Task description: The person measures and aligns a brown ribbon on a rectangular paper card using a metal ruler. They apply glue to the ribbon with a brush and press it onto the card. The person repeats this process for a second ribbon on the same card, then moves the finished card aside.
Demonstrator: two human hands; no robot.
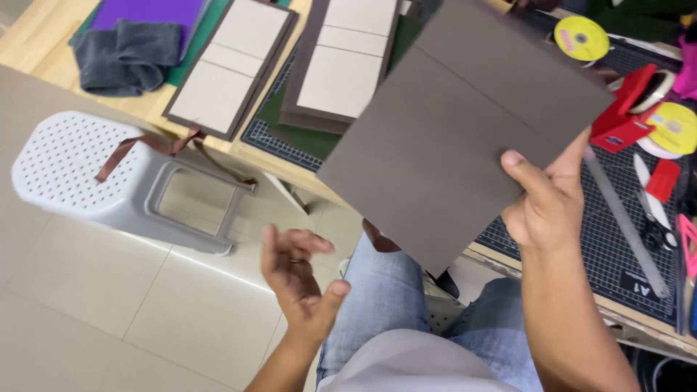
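Observation:
My right hand [546, 199] grips a large dark brown folded cover board [450, 138] by its lower right edge, thumb on the face, and holds it up in front of the table edge. The board shows a crease line across its middle. My left hand [298, 272] hovers below and to the left of it, above my lap, palm up with the fingers spread and nothing in it. A ring sits on one finger.
Two brown covers with cream panels [232, 62] [341, 62] lie on the wooden table and cutting mat [624, 239]. A red tape dispenser [624, 109], yellow tape rolls [581, 36], a metal ruler [624, 221] and scissors are at right. A grey plastic stool [87, 174] stands on the tiled floor at left.

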